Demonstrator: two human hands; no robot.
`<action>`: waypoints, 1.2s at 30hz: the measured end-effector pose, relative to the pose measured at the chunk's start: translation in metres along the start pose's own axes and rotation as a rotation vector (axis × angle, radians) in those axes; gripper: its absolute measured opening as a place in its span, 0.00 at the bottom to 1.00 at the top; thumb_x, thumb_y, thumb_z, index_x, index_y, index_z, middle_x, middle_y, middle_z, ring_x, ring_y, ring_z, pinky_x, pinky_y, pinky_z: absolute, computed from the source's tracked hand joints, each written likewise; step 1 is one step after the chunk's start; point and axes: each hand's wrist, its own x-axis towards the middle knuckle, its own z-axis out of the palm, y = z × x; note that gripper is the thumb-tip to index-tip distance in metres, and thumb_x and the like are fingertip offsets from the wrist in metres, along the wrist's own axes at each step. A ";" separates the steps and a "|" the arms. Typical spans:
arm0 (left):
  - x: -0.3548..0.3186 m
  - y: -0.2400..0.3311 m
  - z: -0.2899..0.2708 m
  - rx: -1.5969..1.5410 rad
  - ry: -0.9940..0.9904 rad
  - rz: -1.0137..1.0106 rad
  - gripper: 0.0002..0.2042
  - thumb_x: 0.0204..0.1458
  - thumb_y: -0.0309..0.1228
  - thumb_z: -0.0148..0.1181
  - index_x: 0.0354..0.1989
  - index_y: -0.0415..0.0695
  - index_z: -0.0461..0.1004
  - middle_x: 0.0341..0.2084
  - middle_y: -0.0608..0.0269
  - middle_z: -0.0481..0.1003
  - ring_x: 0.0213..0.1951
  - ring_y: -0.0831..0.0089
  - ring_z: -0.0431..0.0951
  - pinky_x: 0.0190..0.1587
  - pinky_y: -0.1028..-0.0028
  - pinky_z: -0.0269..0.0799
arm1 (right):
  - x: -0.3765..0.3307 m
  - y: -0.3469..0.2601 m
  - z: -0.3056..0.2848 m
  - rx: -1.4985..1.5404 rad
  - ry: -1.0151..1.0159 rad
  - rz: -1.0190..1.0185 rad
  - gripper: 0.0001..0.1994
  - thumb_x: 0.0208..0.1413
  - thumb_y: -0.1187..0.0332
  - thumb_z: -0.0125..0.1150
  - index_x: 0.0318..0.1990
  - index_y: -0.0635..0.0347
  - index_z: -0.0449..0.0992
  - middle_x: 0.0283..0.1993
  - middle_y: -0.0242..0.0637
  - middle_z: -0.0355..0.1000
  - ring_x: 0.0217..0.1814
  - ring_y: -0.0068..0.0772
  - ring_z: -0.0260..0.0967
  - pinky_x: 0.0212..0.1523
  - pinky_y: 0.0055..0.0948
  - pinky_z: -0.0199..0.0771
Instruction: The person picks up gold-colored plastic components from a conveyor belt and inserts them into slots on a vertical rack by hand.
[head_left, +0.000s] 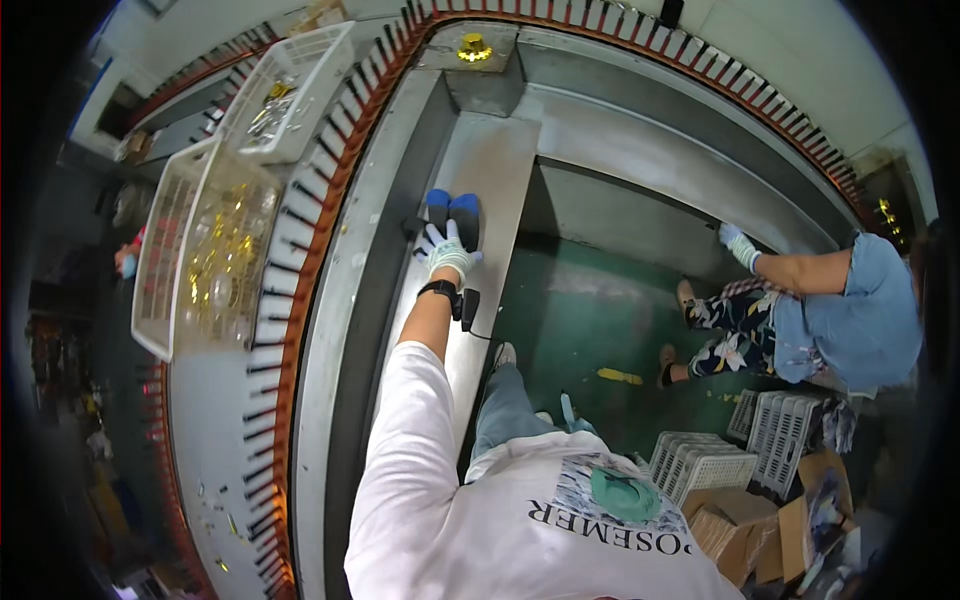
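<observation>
Left hand (447,258): gloved, your fingers (452,231) spread apart
Black pieces (465,226): two, side by side, blue-tipped, rounded, at your fingertips

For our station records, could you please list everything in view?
Blue-tipped items: two, blue and black, on the bench
Gold piece: one, gold, top centre
Crates: two, whitish, left, holding gold pieces
Pegged tracks: several runs, orange-brown, left and top
Floor crates: several, pale grey, lower right
Cardboard boxes: several, brown, lower right
Co-worker: one near, blue, right
Wristband: one, black, left forearm
Left hand: one, white-green glove, over bench
</observation>
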 end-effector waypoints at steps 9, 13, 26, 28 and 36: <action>0.069 -0.110 -0.018 0.161 0.053 -0.089 0.48 0.50 0.54 0.73 0.79 0.66 0.54 0.66 0.54 0.75 0.66 0.44 0.74 0.66 0.42 0.66 | -0.149 -0.204 0.130 -0.315 0.065 0.099 0.24 0.66 0.57 0.62 0.64 0.61 0.79 0.62 0.53 0.79 0.65 0.53 0.77 0.67 0.39 0.73; 0.107 -0.113 -0.001 0.059 0.040 0.107 0.27 0.62 0.46 0.64 0.70 0.59 0.74 0.61 0.50 0.79 0.64 0.51 0.77 0.68 0.55 0.69 | -0.159 -0.227 0.130 -0.352 0.088 0.103 0.25 0.64 0.56 0.61 0.63 0.61 0.79 0.62 0.55 0.78 0.66 0.55 0.76 0.68 0.41 0.73; -0.076 -0.120 -0.045 -0.597 0.678 0.670 0.24 0.56 0.27 0.67 0.63 0.40 0.76 0.57 0.42 0.77 0.58 0.42 0.75 0.67 0.50 0.68 | -0.070 -0.471 0.135 -0.204 -0.262 -0.571 0.39 0.62 0.64 0.69 0.77 0.66 0.58 0.73 0.54 0.68 0.75 0.45 0.67 0.74 0.40 0.67; -0.120 -0.130 -0.033 -0.512 0.713 0.649 0.25 0.54 0.27 0.68 0.64 0.42 0.76 0.58 0.43 0.77 0.59 0.41 0.75 0.68 0.48 0.66 | -0.080 -0.551 0.185 -0.303 -0.518 -0.689 0.40 0.63 0.65 0.70 0.79 0.62 0.56 0.76 0.50 0.64 0.77 0.42 0.62 0.75 0.39 0.64; -0.223 -0.114 0.001 -0.702 0.473 0.270 0.38 0.53 0.34 0.70 0.75 0.42 0.64 0.59 0.39 0.77 0.60 0.44 0.78 0.65 0.54 0.72 | -0.095 -0.654 0.359 -0.384 -1.117 -0.718 0.20 0.65 0.71 0.65 0.63 0.67 0.77 0.53 0.39 0.82 0.56 0.32 0.76 0.64 0.33 0.75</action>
